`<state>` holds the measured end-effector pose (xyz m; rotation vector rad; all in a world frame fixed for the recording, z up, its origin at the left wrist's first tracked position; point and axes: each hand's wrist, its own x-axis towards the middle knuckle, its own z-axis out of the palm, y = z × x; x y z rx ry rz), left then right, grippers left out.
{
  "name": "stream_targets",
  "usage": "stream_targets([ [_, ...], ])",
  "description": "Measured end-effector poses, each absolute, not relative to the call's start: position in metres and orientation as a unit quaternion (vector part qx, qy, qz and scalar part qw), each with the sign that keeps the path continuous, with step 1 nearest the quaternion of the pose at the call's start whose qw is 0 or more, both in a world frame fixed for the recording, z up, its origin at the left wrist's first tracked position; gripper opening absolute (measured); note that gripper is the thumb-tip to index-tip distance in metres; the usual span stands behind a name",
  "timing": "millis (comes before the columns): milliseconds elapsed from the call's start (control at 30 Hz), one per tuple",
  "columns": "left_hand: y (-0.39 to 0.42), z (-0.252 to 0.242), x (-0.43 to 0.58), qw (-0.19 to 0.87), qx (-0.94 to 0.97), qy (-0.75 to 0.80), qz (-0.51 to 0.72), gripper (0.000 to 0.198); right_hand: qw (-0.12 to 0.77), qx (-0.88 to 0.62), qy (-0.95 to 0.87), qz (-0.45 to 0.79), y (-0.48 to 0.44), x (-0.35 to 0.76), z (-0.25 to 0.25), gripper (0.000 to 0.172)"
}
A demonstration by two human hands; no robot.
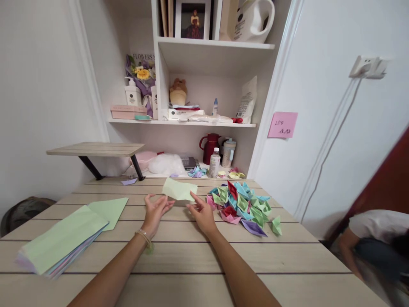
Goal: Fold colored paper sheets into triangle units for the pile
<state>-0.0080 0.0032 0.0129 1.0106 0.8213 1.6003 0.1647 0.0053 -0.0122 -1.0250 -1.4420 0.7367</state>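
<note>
A pale green sheet lies between the hands in mid-bench, tilted and seemingly raised. The left hand reaches its near left corner, fingers loosely bent; the right hand lays a fingertip over its right end, thumb just below. From where I stand, I cannot tell whether either pinches it. So light a contact could let the sheet slip or crease askew. Right of the right hand, folded paper boats crowd close on the bench; a rightward sweep could topple or crush them. A careless left elbow could scatter the paper stack at near left.
</note>
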Motion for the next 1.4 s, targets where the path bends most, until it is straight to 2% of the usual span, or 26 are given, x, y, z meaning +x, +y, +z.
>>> stream_targets([
  [200, -0.001, 0.011, -0.004, 0.569, 0.507, 0.323, 0.561, 0.055, 0.535, -0.418, -0.659, 0.323, 0.003, 0.164, -0.013, 0.052],
  [367, 0.006, 0.006, -0.007, 0.533, 0.5, 0.359, 0.58, 0.053, 0.536, -0.391, -0.67, 0.334, 0.001, 0.162, -0.011, 0.037],
  [467, 0.007, 0.007, -0.009, 0.518, 0.505, 0.374, 0.581, 0.051, 0.552, -0.372, -0.654, 0.361, 0.001, 0.161, -0.008, 0.043],
  [533, 0.007, 0.007, -0.01, 0.507, 0.509, 0.38, 0.582, 0.046, 0.563, -0.364, -0.636, 0.382, 0.001, 0.162, -0.007, 0.045],
  [633, 0.006, 0.007, -0.008, 0.478, 0.523, 0.399, 0.582, 0.033, 0.566, -0.366, -0.61, 0.417, 0.002, 0.163, -0.007, 0.032],
  [700, 0.005, 0.007, -0.007, 0.463, 0.531, 0.405, 0.583, 0.029, 0.579, -0.362, -0.585, 0.438, 0.004, 0.164, -0.008, 0.032],
  [800, 0.005, 0.008, -0.005, 0.475, 0.517, 0.385, 0.599, 0.045, 0.595, -0.344, -0.569, 0.451, 0.006, 0.166, -0.009, 0.046],
  [833, 0.004, 0.008, -0.004, 0.485, 0.509, 0.375, 0.605, 0.054, 0.591, -0.343, -0.577, 0.448, 0.007, 0.167, -0.009, 0.045],
  [900, 0.004, 0.009, -0.004, 0.496, 0.503, 0.368, 0.605, 0.063, 0.576, -0.35, -0.6, 0.432, 0.008, 0.168, -0.01, 0.033],
  [967, 0.004, 0.008, -0.005, 0.502, 0.521, 0.373, 0.58, 0.052, 0.563, -0.36, -0.618, 0.414, 0.008, 0.168, -0.011, 0.021],
  [1033, 0.004, 0.006, -0.005, 0.519, 0.543, 0.376, 0.543, 0.037, 0.562, -0.371, -0.625, 0.395, 0.009, 0.168, -0.013, 0.019],
  [1100, 0.003, 0.005, -0.005, 0.543, 0.545, 0.368, 0.522, 0.03, 0.574, -0.388, -0.624, 0.361, 0.01, 0.169, -0.013, 0.019],
  [1167, 0.003, 0.005, -0.004, 0.558, 0.529, 0.353, 0.534, 0.03, 0.59, -0.405, -0.622, 0.318, 0.01, 0.169, -0.012, 0.024],
  [1233, 0.004, 0.006, -0.004, 0.551, 0.515, 0.345, 0.559, 0.032, 0.593, -0.4, -0.627, 0.31, 0.009, 0.168, -0.011, 0.036],
  [1400, 0.006, 0.007, -0.006, 0.491, 0.508, 0.391, 0.591, 0.04, 0.568, -0.325, -0.621, 0.431, 0.001, 0.163, -0.009, 0.079],
])
